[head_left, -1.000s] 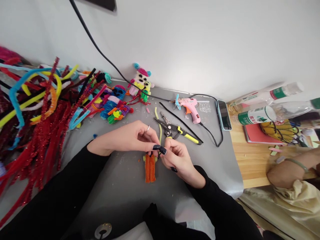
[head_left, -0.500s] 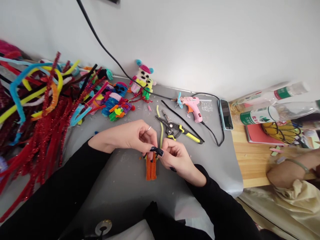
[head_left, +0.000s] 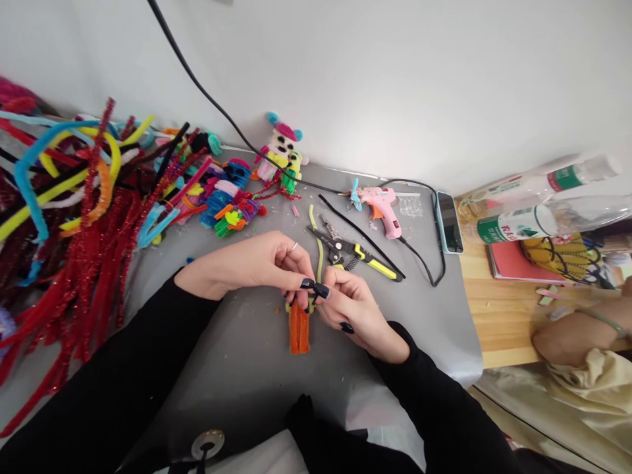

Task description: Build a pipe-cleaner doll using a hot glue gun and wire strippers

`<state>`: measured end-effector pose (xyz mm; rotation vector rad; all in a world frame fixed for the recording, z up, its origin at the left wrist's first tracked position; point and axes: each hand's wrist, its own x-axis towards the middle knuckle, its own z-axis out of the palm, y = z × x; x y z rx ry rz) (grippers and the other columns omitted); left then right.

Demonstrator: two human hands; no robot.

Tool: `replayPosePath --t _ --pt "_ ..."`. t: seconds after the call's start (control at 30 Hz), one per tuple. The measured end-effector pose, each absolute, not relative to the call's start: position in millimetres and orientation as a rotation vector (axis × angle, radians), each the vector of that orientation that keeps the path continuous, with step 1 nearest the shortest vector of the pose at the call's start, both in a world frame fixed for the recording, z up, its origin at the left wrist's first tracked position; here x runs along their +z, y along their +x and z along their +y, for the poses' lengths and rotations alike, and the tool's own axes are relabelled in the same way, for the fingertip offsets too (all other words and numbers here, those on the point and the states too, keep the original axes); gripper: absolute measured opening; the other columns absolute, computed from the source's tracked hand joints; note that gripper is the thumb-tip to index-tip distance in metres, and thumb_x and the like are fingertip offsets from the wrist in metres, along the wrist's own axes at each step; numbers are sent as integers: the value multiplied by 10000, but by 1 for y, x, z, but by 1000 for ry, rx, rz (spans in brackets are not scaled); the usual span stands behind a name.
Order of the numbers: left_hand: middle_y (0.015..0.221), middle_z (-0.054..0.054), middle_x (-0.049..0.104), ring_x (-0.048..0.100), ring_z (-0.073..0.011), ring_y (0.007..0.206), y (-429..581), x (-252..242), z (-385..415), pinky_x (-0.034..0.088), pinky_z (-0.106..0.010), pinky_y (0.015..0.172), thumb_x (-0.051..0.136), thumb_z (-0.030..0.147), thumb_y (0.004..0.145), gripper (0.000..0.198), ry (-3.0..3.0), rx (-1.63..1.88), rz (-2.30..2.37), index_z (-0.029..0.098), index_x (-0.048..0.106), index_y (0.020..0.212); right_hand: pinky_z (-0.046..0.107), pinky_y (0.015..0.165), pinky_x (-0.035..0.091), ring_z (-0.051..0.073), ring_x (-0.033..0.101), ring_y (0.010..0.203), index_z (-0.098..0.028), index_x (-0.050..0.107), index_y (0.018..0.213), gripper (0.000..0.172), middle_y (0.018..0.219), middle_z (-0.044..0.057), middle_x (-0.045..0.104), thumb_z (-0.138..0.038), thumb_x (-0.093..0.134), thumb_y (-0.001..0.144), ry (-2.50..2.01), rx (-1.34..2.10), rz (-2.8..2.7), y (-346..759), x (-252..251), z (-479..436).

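My left hand (head_left: 279,266) and my right hand (head_left: 353,304) meet near the middle of the grey table, thumbs almost touching. An orange pipe-cleaner piece (head_left: 299,329) with yellow-green bits at its top hangs below my left fingers, which are closed on it. My right thumb and fingers are pinched together beside it; what lies between them is too small to tell. A yellow-green pipe cleaner (head_left: 319,253) runs up from behind my hands. Wire pliers with yellow handles (head_left: 358,253) lie just beyond my right hand.
Loose pipe cleaners (head_left: 99,224) pile up at the left. Fuzzy figures (head_left: 227,191) stand by the wall. A pink glue gun (head_left: 388,210), black cable, phone (head_left: 449,224) and plastic bottles (head_left: 523,224) are at the right, where a person's arm (head_left: 567,332) rests.
My fingertips have shifted slightly, and more of the yellow-green top of the orange piece shows. The whole view has moved a little.
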<state>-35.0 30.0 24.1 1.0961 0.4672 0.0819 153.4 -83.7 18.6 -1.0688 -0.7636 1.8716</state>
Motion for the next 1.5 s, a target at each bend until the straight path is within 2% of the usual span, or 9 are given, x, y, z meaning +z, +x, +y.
replayPosePath --t 0.17,0.3,0.73,0.93,1.07,1.27,1.5 --pt "725 -44 790 692 -105 625 -36 24 31 532 -170 593 790 181 836 67 1106 74 453 137 765 792 181 393 199 15 225 348 -209 505 716 429 424 -144 370 -483 784 892 -1075 1877 -769 154 19 -83" --pt "685 -50 770 681 -111 600 -35 19 30 512 -169 556 822 241 834 141 1107 69 465 128 752 785 180 397 210 16 248 356 -214 479 714 442 436 -137 391 -485 774 902 -1082 1850 -794 155 15 -85" --pt "646 -20 764 667 -107 560 -34 20 29 521 -166 531 778 106 750 46 1044 61 498 145 755 758 164 393 215 10 252 361 -206 491 721 422 448 -134 411 -440 792 901 -1042 1862 -770 154 13 -85" --pt "779 -59 821 711 -111 645 -35 28 31 543 -168 604 738 134 831 45 1095 82 480 142 780 821 162 382 212 6 236 344 -204 493 709 434 430 -143 390 -453 799 892 -1045 1847 -743 153 16 -84" --pt "779 -70 819 706 -115 643 -35 31 31 547 -183 614 734 175 873 83 1127 72 488 136 784 819 161 380 215 6 238 343 -202 498 702 430 426 -143 386 -445 799 892 -1040 1854 -751 153 18 -83" --pt "709 -42 787 685 -107 605 -32 27 29 532 -178 588 811 200 817 96 1096 101 474 135 753 776 160 388 217 8 251 352 -203 495 709 427 430 -139 393 -446 789 903 -1052 1841 -768 155 15 -84" --pt "686 -28 783 663 -92 574 -31 21 29 505 -158 557 754 97 777 57 1081 104 510 142 750 742 168 397 232 15 261 369 -207 491 715 421 448 -131 411 -445 779 909 -1101 1824 -797 154 13 -86"
